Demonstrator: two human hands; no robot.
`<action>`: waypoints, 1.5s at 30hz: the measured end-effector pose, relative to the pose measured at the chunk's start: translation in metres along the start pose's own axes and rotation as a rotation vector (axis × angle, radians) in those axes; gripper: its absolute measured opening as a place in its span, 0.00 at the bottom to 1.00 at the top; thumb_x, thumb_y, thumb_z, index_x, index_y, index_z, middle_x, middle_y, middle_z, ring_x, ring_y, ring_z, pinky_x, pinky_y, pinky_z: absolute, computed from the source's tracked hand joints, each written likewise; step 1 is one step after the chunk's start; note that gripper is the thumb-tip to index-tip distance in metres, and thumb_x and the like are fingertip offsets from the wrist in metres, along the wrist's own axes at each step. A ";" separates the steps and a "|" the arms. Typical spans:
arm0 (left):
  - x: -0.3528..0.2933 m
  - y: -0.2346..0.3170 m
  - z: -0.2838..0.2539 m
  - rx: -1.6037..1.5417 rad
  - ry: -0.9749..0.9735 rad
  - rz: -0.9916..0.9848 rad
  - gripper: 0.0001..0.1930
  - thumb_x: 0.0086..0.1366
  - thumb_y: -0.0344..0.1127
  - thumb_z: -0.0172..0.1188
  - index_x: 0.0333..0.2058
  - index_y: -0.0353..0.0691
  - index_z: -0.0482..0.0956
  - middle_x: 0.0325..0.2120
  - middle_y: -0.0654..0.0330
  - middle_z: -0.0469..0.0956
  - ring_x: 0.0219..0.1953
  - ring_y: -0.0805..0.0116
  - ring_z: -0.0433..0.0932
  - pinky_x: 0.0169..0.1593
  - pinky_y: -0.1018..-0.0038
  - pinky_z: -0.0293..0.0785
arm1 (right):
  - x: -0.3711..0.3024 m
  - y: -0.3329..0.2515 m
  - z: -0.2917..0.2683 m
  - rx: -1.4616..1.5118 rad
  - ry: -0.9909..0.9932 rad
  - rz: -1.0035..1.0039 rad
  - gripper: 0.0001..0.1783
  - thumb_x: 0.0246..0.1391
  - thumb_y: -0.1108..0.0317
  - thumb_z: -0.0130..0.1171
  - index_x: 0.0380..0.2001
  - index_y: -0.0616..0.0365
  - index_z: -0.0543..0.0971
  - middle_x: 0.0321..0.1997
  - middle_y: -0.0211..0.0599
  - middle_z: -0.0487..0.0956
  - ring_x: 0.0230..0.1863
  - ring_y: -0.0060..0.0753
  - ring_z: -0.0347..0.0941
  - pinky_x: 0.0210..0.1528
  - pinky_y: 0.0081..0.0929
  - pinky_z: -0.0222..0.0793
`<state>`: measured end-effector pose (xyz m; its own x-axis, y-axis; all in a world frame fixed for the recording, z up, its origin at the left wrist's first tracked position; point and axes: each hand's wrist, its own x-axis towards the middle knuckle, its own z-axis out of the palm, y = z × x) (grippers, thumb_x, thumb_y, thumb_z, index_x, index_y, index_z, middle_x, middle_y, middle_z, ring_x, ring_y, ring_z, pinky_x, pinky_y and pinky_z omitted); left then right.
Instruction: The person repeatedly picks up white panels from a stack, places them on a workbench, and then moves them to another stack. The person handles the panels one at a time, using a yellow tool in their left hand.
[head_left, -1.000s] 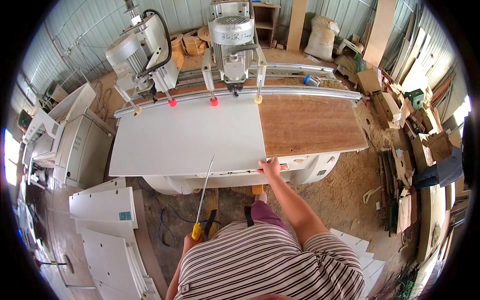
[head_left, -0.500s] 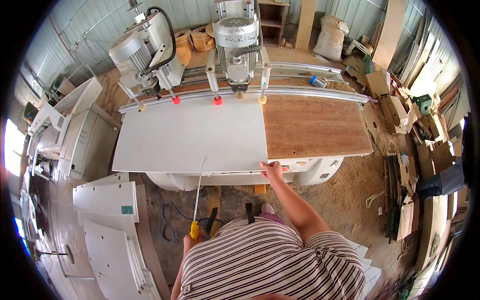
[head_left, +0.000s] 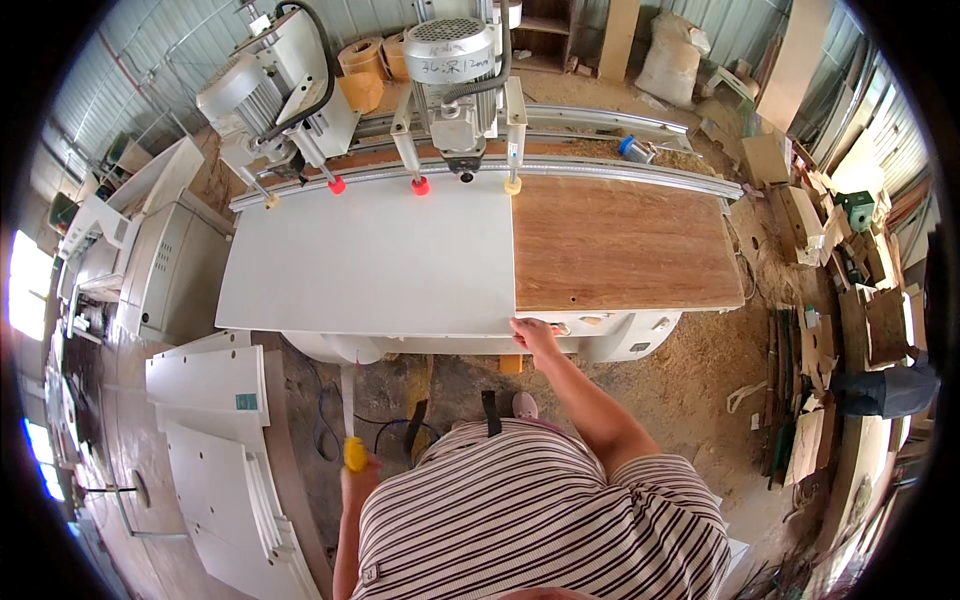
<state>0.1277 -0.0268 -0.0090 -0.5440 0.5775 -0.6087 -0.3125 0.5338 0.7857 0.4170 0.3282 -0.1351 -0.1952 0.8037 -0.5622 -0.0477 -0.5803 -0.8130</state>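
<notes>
A large white panel (head_left: 365,260) lies flat on the drilling machine's table, under pads with red and yellowish tips. My right hand (head_left: 537,334) is closed on the panel's near right corner, thumb on top, the other fingers partly hidden. Low at the left, my left hand (head_left: 358,480) grips a yellow air blow gun (head_left: 355,454). The gun's thin metal nozzle is blurred and points away from me, toward the panel's near edge. Beyond the panel stand two drill heads with grey motors (head_left: 450,50); the nearer drill tip (head_left: 466,178) hangs at the panel's far edge.
Brown bare tabletop (head_left: 625,245) adjoins the panel on the right. White panels with holes (head_left: 205,470) are stacked at the left, and a dark hose (head_left: 322,430) lies on the floor. Wood offcuts and cardboard (head_left: 800,400) pile up at the right, where another person's leg (head_left: 885,393) shows.
My left hand has drawn the blow gun left, and its nozzle has dropped from over the panel to below its near edge. My right hand stays at the corner; the view has shifted slightly.
</notes>
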 end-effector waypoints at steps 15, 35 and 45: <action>0.014 0.002 0.080 -0.139 -0.121 0.002 0.10 0.61 0.38 0.60 0.38 0.41 0.73 0.30 0.68 0.72 0.31 0.75 0.72 0.32 0.75 0.72 | 0.036 -0.008 -0.025 -0.077 -0.310 0.020 0.15 0.53 0.53 0.62 0.24 0.50 0.73 0.21 0.21 0.66 0.22 0.17 0.62 0.25 0.16 0.62; 0.074 -0.044 0.178 -0.657 0.116 -0.088 0.13 0.63 0.41 0.59 0.41 0.41 0.70 0.27 0.63 0.71 0.31 0.72 0.71 0.33 0.72 0.69 | -0.033 0.081 0.024 -0.598 -0.961 0.365 0.19 0.60 0.53 0.52 0.37 0.60 0.78 0.34 0.36 0.81 0.31 0.30 0.77 0.30 0.27 0.73; 0.006 -0.121 -0.035 -0.324 0.487 -0.014 0.16 0.58 0.41 0.62 0.39 0.36 0.77 0.29 0.58 0.78 0.31 0.66 0.74 0.38 0.69 0.70 | -0.043 -0.006 0.157 -1.348 -0.103 -1.276 0.15 0.57 0.62 0.54 0.34 0.66 0.72 0.41 0.47 0.76 0.41 0.35 0.72 0.39 0.37 0.67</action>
<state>0.1348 -0.1092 -0.1036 -0.8093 0.1798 -0.5591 -0.5031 0.2790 0.8180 0.2721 0.2766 -0.0821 -0.7254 0.5750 0.3784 0.5082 0.8182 -0.2690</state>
